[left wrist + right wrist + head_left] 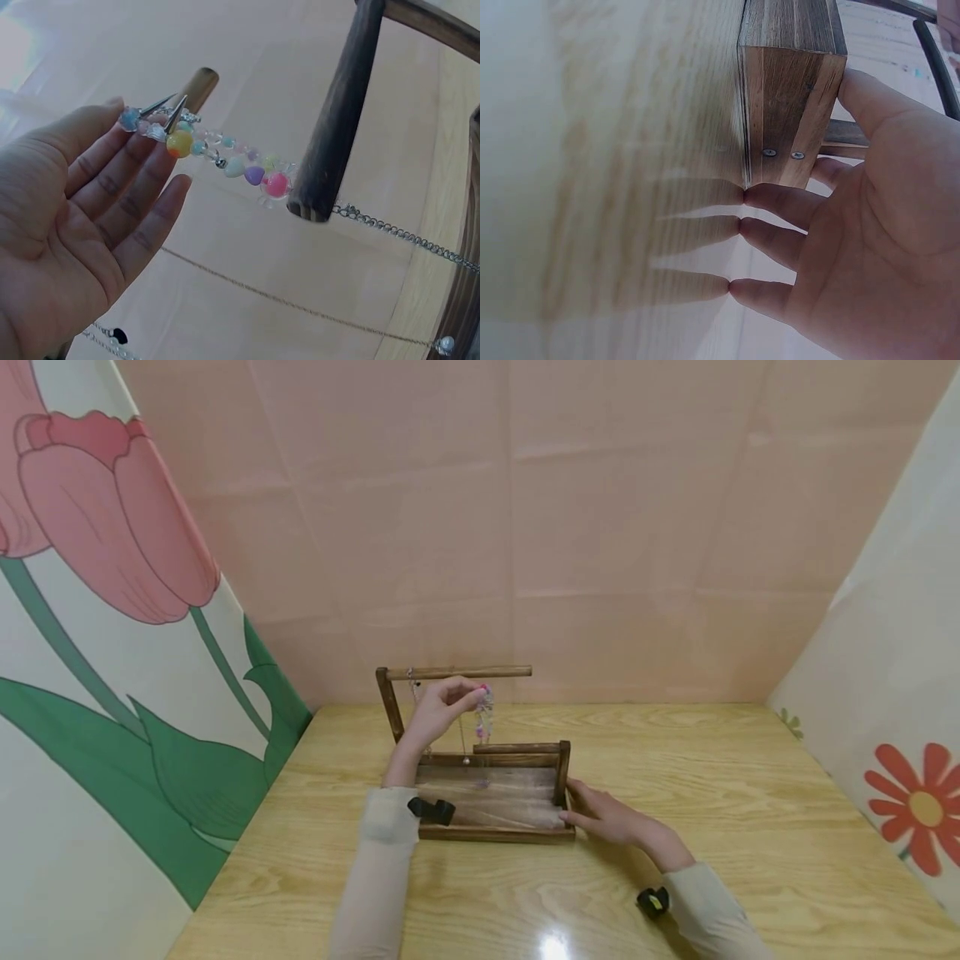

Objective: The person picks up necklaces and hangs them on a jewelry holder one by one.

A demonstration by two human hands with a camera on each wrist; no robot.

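Note:
In my left hand [437, 712], thumb and fingertips pinch a bracelet [255, 175] of coloured beads with silver cone spikes. It hangs just below the upper bar [480, 672] of a dark wooden jewelry stand [495, 836], its lower end near the tip of the shorter bar [311, 202]. At the stand's right end, my right hand [611, 818] holds the side wall, thumb over the rim and index finger behind. Its other fingertips [754, 196] touch the tabletop beside the screwed end face [784, 112].
A fine chain with a pearl pendant [467, 761] and a silver chain with a black charm [120, 335] hang on the stand. Another silver chain [409, 238] runs past the shorter bar. The wooden table [675, 760] meets a pink backdrop [600, 568] behind.

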